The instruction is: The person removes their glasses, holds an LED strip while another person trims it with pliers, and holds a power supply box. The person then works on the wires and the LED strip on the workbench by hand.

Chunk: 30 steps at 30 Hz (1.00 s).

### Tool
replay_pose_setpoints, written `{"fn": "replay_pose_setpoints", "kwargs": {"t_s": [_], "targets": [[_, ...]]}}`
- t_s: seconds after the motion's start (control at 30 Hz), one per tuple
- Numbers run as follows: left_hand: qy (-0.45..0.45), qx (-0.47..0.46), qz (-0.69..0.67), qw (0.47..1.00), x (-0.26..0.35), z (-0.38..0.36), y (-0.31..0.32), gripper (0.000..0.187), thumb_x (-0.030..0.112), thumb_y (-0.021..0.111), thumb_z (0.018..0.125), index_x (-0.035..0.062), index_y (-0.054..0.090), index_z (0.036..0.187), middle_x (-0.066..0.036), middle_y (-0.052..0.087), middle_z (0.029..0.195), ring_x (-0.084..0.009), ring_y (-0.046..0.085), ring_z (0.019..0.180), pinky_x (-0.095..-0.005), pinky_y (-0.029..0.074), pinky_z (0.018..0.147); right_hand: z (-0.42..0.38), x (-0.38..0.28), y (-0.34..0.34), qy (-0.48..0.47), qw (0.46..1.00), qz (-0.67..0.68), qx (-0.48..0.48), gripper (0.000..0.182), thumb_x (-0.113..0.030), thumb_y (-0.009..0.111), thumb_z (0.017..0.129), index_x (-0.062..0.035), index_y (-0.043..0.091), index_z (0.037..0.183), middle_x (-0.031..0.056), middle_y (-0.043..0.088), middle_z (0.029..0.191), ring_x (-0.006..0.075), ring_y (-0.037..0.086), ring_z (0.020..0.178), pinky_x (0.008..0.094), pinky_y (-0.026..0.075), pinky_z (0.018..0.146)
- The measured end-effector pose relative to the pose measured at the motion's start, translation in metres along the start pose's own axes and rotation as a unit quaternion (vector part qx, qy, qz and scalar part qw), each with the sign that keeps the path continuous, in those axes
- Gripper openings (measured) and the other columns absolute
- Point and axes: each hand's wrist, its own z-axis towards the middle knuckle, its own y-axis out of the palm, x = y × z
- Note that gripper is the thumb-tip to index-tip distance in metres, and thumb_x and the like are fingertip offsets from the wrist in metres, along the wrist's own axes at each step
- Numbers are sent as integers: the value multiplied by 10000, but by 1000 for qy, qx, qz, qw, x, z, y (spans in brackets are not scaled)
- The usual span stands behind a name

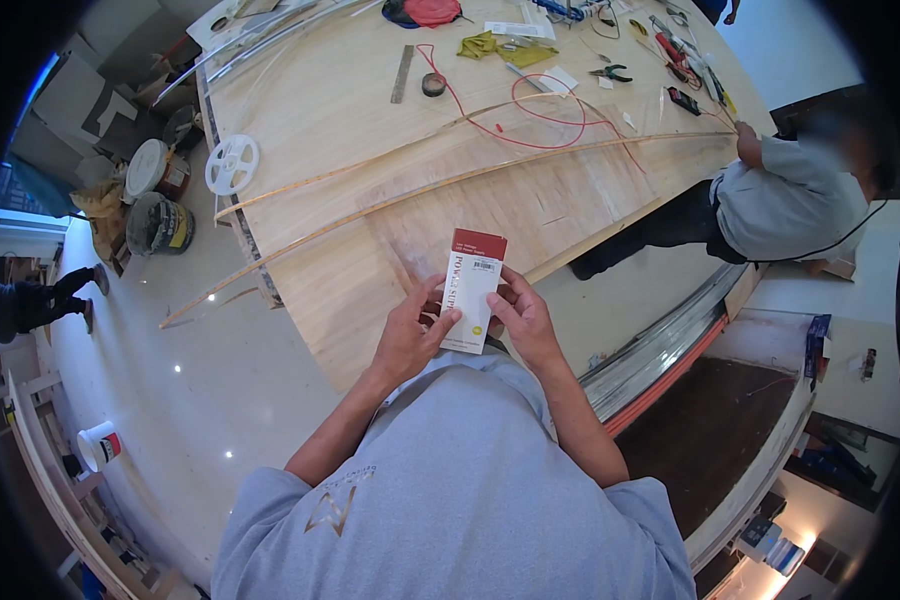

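A white and dark-red power supply box point(473, 290) is held upright in front of my chest, its printed side facing me. My left hand point(413, 325) grips its left edge, thumb on the front face. On the opposite edge my right hand point(523, 318) holds it the same way, thumb pressed to the front. The fingers behind the box are partly hidden. Beyond it, two long thin strips lie across the wooden table point(320, 320), the nearer one a light strip point(410, 192).
A co-worker point(790, 190) sits at the table's right, a hand by the strip's end. On the table lie red wire point(580, 140), black tape point(433, 85), a metal ruler point(402, 75) and pliers point(612, 73). A white reel point(232, 165) is at its left edge; buckets point(160, 225) stand on the floor.
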Motion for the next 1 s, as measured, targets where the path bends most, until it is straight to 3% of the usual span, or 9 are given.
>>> {"fn": "replay_pose_setpoints", "kwargs": {"t_s": [1.0], "targets": [[-1,-11,21,1000,3,4,-2,505,116,635,875,41,431,1331,-138,651,995,-142,611,752,-284,508,673,1,-1,1,6,1000,-1,5,513,-129,571,912,-28,381,1378,68,629,1002,87,583,831,219,474,658]]}}
